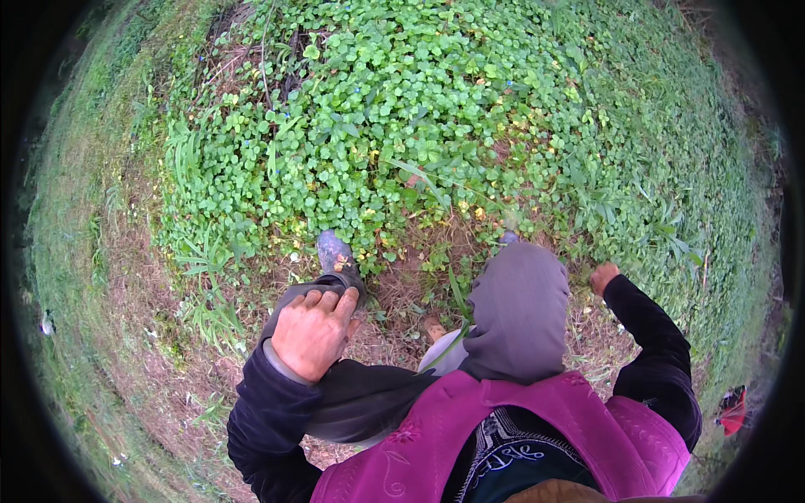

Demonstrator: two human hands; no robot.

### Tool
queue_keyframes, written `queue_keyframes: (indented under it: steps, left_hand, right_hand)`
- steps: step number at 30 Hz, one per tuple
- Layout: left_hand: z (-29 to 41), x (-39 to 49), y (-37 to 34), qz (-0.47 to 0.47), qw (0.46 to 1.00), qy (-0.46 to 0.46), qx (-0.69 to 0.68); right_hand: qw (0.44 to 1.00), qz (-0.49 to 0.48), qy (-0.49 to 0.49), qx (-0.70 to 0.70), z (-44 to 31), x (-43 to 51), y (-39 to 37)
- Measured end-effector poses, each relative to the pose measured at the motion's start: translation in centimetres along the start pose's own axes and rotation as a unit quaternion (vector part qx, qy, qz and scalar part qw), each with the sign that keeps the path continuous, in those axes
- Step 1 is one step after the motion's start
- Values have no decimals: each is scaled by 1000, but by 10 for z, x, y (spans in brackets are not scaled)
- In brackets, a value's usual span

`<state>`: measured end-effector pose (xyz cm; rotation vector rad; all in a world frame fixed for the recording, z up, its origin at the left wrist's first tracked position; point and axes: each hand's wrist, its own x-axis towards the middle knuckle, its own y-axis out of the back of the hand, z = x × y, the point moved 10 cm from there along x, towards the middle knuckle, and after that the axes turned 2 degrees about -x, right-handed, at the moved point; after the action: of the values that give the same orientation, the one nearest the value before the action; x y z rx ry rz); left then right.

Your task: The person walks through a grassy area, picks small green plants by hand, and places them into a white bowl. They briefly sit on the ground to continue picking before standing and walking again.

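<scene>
My left hand (314, 330) rests over my left trouser leg (371, 396), back of the hand up, fingers bent downward. Its palm is hidden. Beyond the fingertips is a dark, soil-marked boot (335, 251). My right hand (604, 278) is low beside my right knee (521, 302), close to the leafy ground. Its fingers look curled, and whatever may be in them is out of sight. Between my legs, a pale smooth thing (446, 352) is partly hidden, with a small brown piece (434, 327) by it. A long green blade (456, 342) crosses it.
Dense low clover-like plants (402, 113) cover the ground ahead. Dry grass and bare soil (402, 276) show around my feet. Thin dry stems (267, 56) stick up at the upper left. A red thing (732, 412) lies near the right rim, too blurred to name.
</scene>
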<state>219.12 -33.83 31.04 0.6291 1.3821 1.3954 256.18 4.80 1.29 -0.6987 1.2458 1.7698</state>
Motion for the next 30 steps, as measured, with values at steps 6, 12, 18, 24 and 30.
queue_keyframes:
  steps: [6,12,18,24,30]
  left_hand:
    - [3,10,-1,0,1000,13,24]
    - [-1,19,-5,-26,999,18,4]
    - [-11,18,-5,-32,999,35,-18]
    - [-11,16,0,-12,1000,23,-2]
    - [-4,12,2,-1,1000,0,-19]
  right_hand:
    - [889,415,191,-30,-71,67,245]
    - [823,536,191,-8,-126,121,398]
    - [914,393,86,-49,-114,195,382]
    - [906,400,122,66,-111,169,396]
    - [862,465,171,107,-73,93,354]
